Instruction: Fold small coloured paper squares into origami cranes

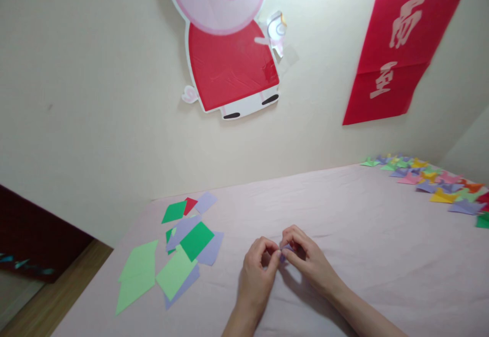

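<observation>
Between my fingertips, just above the pink cloth [317, 199], is a small piece of purple paper [283, 256], mostly hidden by the fingers. My left hand [257, 270] pinches its left side between thumb and index finger. From the right, my right hand [305, 253] pinches the same paper, its fingers curled and its thumb near the left thumb. The two hands almost touch at the tips. How the paper is folded cannot be made out.
Loose sheets in light green [139, 270], dark green [196, 241], purple [206, 202] and red [190, 205] lie on the left. Several folded paper shapes [446, 196] stand in rows at the far right. A pig cutout [233, 67] and a red banner [397, 46] hang on the wall.
</observation>
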{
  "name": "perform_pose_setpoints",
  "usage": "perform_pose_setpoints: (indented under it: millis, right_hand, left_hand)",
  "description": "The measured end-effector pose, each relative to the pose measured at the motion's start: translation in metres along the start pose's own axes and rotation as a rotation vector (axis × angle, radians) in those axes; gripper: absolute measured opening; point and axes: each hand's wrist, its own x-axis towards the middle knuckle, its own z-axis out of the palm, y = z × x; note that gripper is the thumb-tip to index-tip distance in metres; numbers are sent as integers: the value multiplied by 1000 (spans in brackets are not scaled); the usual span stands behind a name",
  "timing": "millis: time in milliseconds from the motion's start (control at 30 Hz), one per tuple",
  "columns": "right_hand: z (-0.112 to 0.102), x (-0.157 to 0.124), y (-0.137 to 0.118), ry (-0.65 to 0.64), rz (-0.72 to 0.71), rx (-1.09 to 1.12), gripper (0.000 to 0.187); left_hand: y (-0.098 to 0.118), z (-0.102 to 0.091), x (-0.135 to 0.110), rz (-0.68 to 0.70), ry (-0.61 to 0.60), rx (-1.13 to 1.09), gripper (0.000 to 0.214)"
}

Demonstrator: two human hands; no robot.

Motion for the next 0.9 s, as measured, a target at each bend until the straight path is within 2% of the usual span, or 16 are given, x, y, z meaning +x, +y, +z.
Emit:
perform_pose_setpoints:
  millis: [200, 367, 467, 533, 633, 700, 767, 833, 900]
  right_hand:
    - [-2, 0, 2, -17, -54, -130, 7]
    - [-4, 0, 1, 1, -57, -297, 15]
    - [-3, -1, 0, 4, -39, -451, 16]
    - [-2, -2, 0, -6, -28, -541, 13]
    - [-4, -3, -2, -20, -36, -576, 12]
    - [-8, -2, -4, -82, -78, -524, 24]
    - [-15, -1, -6, -202, -140, -449, 33]
    - [-20, 0, -7, -298, -182, -414, 33]
    - [-23, 1, -7, -323, -196, -443, 29]
  left_hand:
    - [-2, -2, 1, -72, 54, -56, 14]
    - [-2, -3, 2, -94, 99, -72, 12]
    - [-1, -2, 0, -50, 102, 123, 12]
    - [1, -1, -1, 12, 59, 300, 22]
    - [4, -2, -2, 93, 1, 463, 24]
    - [6, -4, -3, 133, -24, 514, 24]
    - [6, -6, -3, 175, -80, 546, 29]
    - [5, -7, -3, 200, -144, 561, 37]
    - [5, -9, -3, 191, -170, 557, 42]
